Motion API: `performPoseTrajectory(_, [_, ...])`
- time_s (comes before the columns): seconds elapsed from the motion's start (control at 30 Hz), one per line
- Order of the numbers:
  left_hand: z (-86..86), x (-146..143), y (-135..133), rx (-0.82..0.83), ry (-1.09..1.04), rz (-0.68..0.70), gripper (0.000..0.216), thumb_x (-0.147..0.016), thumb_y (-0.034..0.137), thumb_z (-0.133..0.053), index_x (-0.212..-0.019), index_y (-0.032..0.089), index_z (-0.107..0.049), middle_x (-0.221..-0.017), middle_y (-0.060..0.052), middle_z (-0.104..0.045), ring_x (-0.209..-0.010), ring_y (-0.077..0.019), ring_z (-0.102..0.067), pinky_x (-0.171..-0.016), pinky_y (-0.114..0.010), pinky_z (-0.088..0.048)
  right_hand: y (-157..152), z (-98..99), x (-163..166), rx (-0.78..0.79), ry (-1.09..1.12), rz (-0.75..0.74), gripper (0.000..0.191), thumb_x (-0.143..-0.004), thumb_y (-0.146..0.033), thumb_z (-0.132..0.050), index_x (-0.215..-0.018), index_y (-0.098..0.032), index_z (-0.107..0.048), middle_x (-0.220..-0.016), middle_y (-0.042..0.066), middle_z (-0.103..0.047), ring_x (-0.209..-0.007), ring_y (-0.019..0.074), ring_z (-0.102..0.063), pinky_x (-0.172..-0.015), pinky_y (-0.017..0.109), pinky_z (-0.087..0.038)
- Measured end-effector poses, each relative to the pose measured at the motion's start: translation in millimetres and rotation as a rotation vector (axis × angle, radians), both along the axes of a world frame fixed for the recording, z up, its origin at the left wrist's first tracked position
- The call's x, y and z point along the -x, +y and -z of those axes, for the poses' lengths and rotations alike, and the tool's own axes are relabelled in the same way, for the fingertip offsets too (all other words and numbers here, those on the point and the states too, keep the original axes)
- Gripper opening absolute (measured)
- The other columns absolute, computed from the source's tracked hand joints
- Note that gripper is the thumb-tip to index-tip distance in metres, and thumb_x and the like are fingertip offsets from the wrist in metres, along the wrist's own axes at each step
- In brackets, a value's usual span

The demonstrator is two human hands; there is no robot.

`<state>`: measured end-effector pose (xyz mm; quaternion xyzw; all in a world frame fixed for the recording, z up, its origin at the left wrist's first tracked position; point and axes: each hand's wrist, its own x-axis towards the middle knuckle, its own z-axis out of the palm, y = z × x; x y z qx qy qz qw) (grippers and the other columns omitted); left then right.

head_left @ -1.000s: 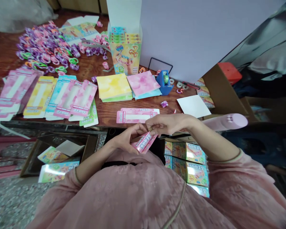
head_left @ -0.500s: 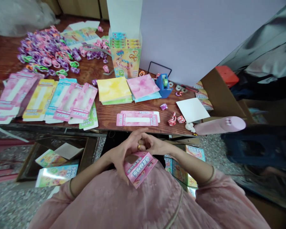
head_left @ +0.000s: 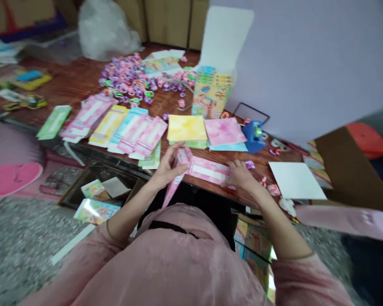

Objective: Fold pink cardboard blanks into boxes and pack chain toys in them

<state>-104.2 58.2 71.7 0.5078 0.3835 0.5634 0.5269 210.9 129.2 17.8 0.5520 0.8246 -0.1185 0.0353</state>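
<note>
My left hand [head_left: 167,166] holds a narrow folded pink printed card [head_left: 178,176], which slants down past the table edge. My right hand [head_left: 239,176] grips the right end of a flat pink box blank [head_left: 207,171] lying at the table's near edge. The blank has a long pale window panel, and its left end almost meets the folded card. A stack of yellow sheets [head_left: 187,131] and a stack of pink sheets [head_left: 224,131] lie just beyond my hands.
A wooden table [head_left: 83,80] bears pink, yellow and blue blanks, a pile of plastic links [head_left: 124,80], a printed display box [head_left: 210,97], a blue tape dispenser [head_left: 253,136] and a white card [head_left: 295,180]. Printed cards lie in a floor tray [head_left: 95,199].
My view has swung and tilted. My hands have moved apart. The right hand has left the folded card and now grips the flat blank, which has shifted toward the table edge.
</note>
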Motion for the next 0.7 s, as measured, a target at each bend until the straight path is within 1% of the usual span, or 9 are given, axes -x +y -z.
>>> performPoseTrajectory(0.1, [11.1,-1,0,0.062,-0.002,-0.073,0.081,-0.069,0.054,-0.092,-0.135,0.022,-0.059,-0.115,-0.007,-0.071,-0.108,-0.0259,-0.068,-0.101,-0.039,-0.05,12,4.7,-3,0.02,-0.059,-0.014,0.077,-0.052,-0.054,-0.096,-0.11,-0.014,-0.067,-0.117,0.021,-0.063,-0.111,0.0431,-0.062,-0.095,0.05,-0.051])
performPoseTrajectory(0.17, [17.7,-1,-2,0.118,-0.044,-0.095,0.078,-0.068,0.056,-0.092,-0.13,0.021,-0.061,-0.117,-0.007,-0.071,-0.11,-0.0259,-0.067,-0.103,-0.039,-0.049,15,3.1,-5,0.066,-0.017,-0.032,0.063,-0.059,-0.06,-0.09,-0.097,-0.017,-0.065,-0.11,0.017,-0.063,-0.098,0.0357,-0.067,-0.084,0.043,-0.053])
performPoseTrajectory(0.27, [23.9,4,-6,0.207,-0.101,-0.11,0.071,-0.065,0.054,-0.093,-0.121,0.019,-0.065,-0.115,-0.008,-0.072,-0.109,-0.025,-0.067,-0.101,-0.037,-0.048,11,-7.5,-8,0.163,0.18,-0.071,0.051,-0.074,-0.07,-0.074,-0.083,-0.022,-0.059,-0.09,0.008,-0.065,-0.079,0.0266,-0.066,-0.069,0.036,-0.05])
performPoseTrajectory(0.33, [26.3,10,-8,0.254,-0.161,-0.126,0.069,-0.062,0.053,-0.095,-0.115,0.019,-0.067,-0.108,-0.007,-0.074,-0.1,-0.0219,-0.068,-0.094,-0.034,-0.05,5,-19.0,-8,0.24,0.346,-0.067,0.05,-0.081,-0.073,-0.064,-0.077,-0.024,-0.056,-0.075,0.004,-0.062,-0.07,0.0238,-0.063,-0.062,0.033,-0.047])
performPoseTrajectory(0.4, [27.2,17,-10,0.301,-0.239,-0.133,0.07,-0.061,0.056,-0.094,-0.113,0.018,-0.068,-0.098,-0.005,-0.074,-0.081,-0.0166,-0.067,-0.079,-0.03,-0.051,-3,-31.4,-2,0.268,0.518,-0.035,0.051,-0.083,-0.074,-0.062,-0.073,-0.025,-0.056,-0.069,0.003,-0.061,-0.065,0.0215,-0.06,-0.057,0.031,-0.047])
performPoseTrajectory(0.47, [25.8,23,-12,0.343,-0.324,-0.117,0.071,-0.06,0.064,-0.091,-0.109,0.017,-0.069,-0.091,-0.005,-0.074,-0.064,-0.0126,-0.062,-0.063,-0.027,-0.047,-10,-41.3,11,0.278,0.672,0.018,0.049,-0.083,-0.072,-0.064,-0.075,-0.024,-0.059,-0.07,0.002,-0.061,-0.063,0.0192,-0.058,-0.054,0.029,-0.047])
performPoseTrajectory(0.53, [21.5,27,-15,0.36,-0.395,-0.085,0.07,-0.062,0.071,-0.086,-0.103,0.017,-0.07,-0.089,-0.006,-0.074,-0.057,-0.012,-0.059,-0.054,-0.026,-0.042,-18,-46.3,31,0.313,0.803,0.083,0.046,-0.086,-0.069,-0.065,-0.085,-0.023,-0.064,-0.072,0.001,-0.062,-0.063,0.0177,-0.058,-0.054,0.027,-0.049])
performPoseTrajectory(0.6, [15.1,29,-18,0.346,-0.438,-0.056,0.07,-0.063,0.075,-0.082,-0.099,0.016,-0.071,-0.083,-0.007,-0.073,-0.058,-0.013,-0.06,-0.053,-0.026,-0.041,-25,-45.5,56,0.335,0.928,0.141,0.046,-0.088,-0.068,-0.065,-0.097,-0.022,-0.066,-0.079,0.002,-0.066,-0.067,0.0179,-0.061,-0.058,0.028,-0.052])
performPoseTrajectory(0.7, [6.5,30,-21,0.329,-0.449,-0.003,0.076,-0.061,0.079,-0.081,-0.101,0.016,-0.071,-0.068,-0.004,-0.069,-0.057,-0.0141,-0.059,-0.053,-0.025,-0.039,-31,-37.4,94,0.286,1.082,0.197,0.049,-0.086,-0.067,-0.068,-0.102,-0.021,-0.065,-0.09,0.006,-0.072,-0.076,0.0195,-0.065,-0.066,0.03,-0.056])
